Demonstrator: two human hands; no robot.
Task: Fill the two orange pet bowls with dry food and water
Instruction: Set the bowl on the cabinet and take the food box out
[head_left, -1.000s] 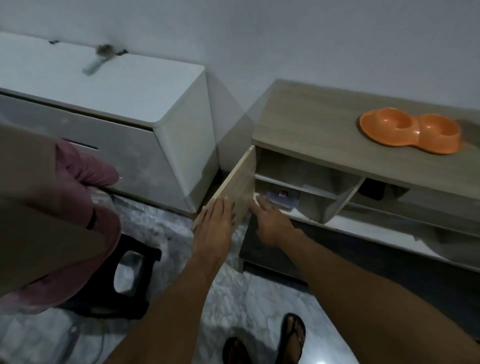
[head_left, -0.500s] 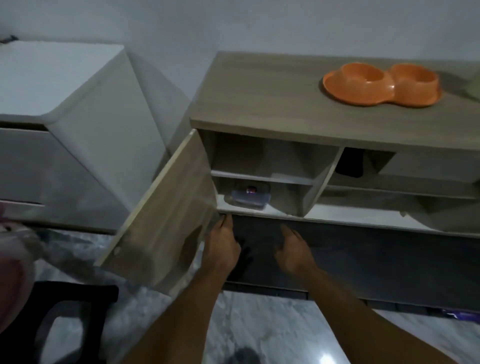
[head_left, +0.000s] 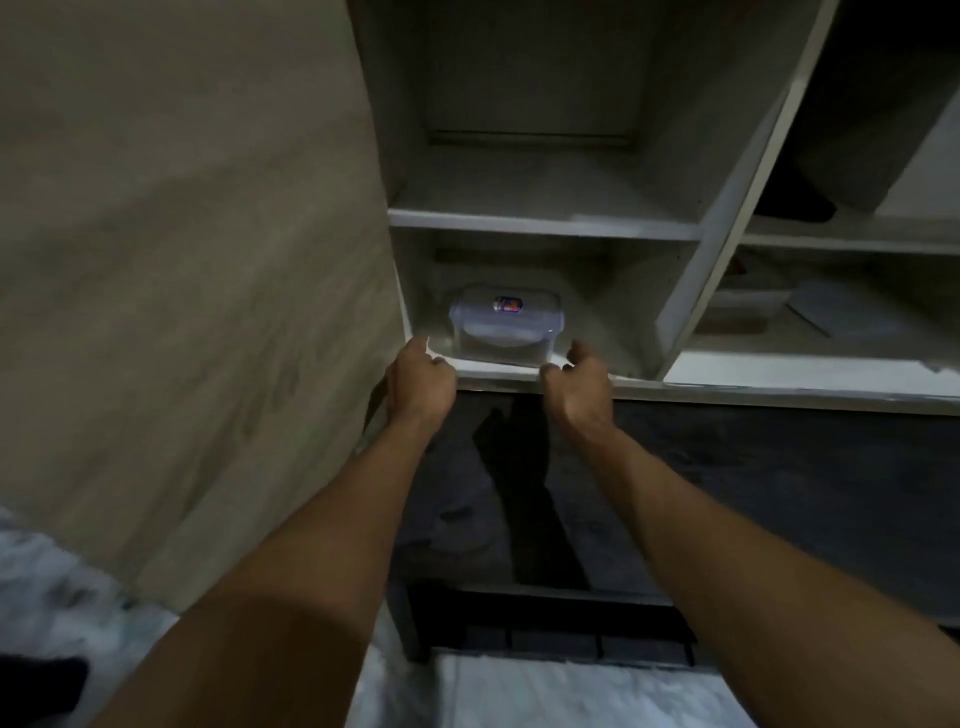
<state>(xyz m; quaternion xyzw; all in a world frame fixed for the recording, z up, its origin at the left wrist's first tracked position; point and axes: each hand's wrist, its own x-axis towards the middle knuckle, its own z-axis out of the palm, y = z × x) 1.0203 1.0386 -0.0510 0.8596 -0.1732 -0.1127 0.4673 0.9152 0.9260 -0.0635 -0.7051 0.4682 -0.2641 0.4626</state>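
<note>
A clear plastic lidded container (head_left: 506, 325) with a small coloured sticker on top sits on the lower shelf of the open cabinet compartment. My left hand (head_left: 420, 382) hovers at the shelf's front edge just left of the container, fingers curled and empty. On the container's right, my right hand (head_left: 581, 382) is at the same edge, fingers bent, holding nothing. Neither hand touches the container. The orange pet bowls are out of view.
The open cabinet door (head_left: 182, 270) fills the left side. An upper shelf (head_left: 540, 226) sits above the container. A divider (head_left: 727, 202) separates a right compartment holding flat items (head_left: 836, 317). Dark base panel (head_left: 727, 493) and marble floor (head_left: 545, 691) lie below.
The view has dropped and closed in on the cabinet, so the bowls and countertop left the frame. Both hands rose from below the shelf to either side of the container.
</note>
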